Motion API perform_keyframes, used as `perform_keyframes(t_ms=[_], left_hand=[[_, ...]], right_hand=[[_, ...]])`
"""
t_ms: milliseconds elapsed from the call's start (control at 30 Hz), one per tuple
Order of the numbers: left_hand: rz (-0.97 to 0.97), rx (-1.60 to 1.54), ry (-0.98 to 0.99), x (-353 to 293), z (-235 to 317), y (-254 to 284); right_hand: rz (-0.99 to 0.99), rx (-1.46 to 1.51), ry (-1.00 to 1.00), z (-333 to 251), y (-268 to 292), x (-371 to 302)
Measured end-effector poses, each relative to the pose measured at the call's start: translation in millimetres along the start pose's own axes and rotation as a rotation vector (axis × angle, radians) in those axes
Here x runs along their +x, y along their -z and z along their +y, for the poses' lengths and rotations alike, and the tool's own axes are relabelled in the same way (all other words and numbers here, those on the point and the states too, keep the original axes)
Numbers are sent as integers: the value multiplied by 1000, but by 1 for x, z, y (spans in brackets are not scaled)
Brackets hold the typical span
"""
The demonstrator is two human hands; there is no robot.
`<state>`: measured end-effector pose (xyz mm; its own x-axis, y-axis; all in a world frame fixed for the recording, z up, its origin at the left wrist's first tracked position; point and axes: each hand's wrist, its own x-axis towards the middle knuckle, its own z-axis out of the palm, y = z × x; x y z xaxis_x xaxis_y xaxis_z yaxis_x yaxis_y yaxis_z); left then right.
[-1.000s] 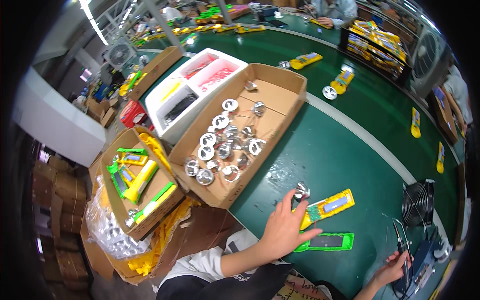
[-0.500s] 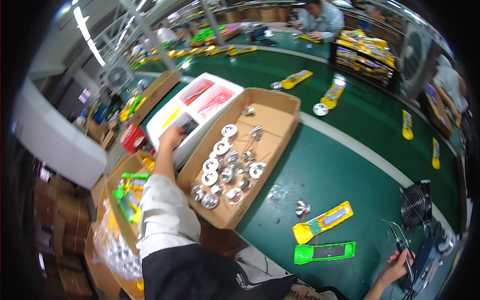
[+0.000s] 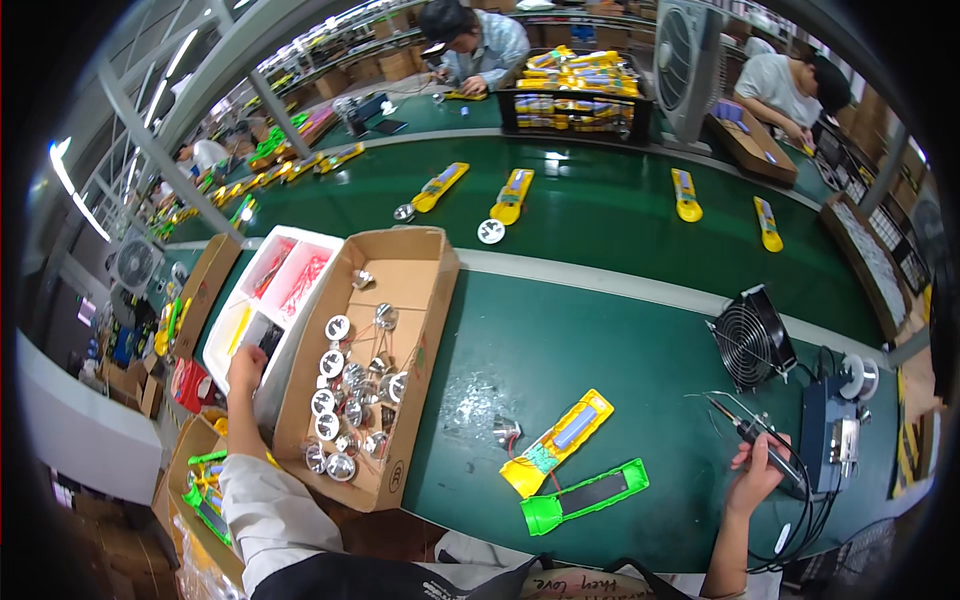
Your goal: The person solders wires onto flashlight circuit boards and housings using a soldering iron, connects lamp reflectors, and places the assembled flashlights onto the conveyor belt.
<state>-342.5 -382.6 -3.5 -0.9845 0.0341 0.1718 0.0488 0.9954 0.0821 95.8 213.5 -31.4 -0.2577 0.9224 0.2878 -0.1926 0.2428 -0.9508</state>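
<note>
At the left, my left hand (image 3: 247, 368) is closed at the near end of a white foam box (image 3: 228, 300), by a compartment of small black pieces (image 3: 268, 338); what its fingers hold is hidden. My right hand (image 3: 757, 475) grips a soldering iron (image 3: 768, 456), its tip pointing up and left. Between my hands, an open yellow flashlight housing (image 3: 556, 442) with a green circuit board and a blue-purple cell lies on the green bench. A green housing half (image 3: 588, 497) with a dark panel rests just nearer. Beside them sits a silver reflector (image 3: 506, 431) on wires.
A cardboard box (image 3: 424, 345) of reflectors stands right of the foam box. At the right are a black fan (image 3: 752, 340) and a blue soldering station (image 3: 830, 435) with a solder spool (image 3: 858, 377). Yellow housings (image 3: 512, 197) lie on the green conveyor (image 3: 600, 215); co-workers sit beyond.
The view has swung right, so the bench things appear farther left. My left hand stays at the foam box's black pieces. My right hand, still with the soldering iron, shows more fully.
</note>
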Motion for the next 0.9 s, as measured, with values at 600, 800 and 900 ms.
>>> perform_keyframes(t_ms=[600, 800, 900], left_hand=[[378, -342, -112, -26, 37, 48], [394, -498, -319, -102, 152, 105], [258, -530, -342, -176, 216, 114]], right_hand=[[-11, -15, -15, 4, 11, 0], [-12, 54, -59, -3, 10, 0], [-44, 41, -100, -1, 14, 0]])
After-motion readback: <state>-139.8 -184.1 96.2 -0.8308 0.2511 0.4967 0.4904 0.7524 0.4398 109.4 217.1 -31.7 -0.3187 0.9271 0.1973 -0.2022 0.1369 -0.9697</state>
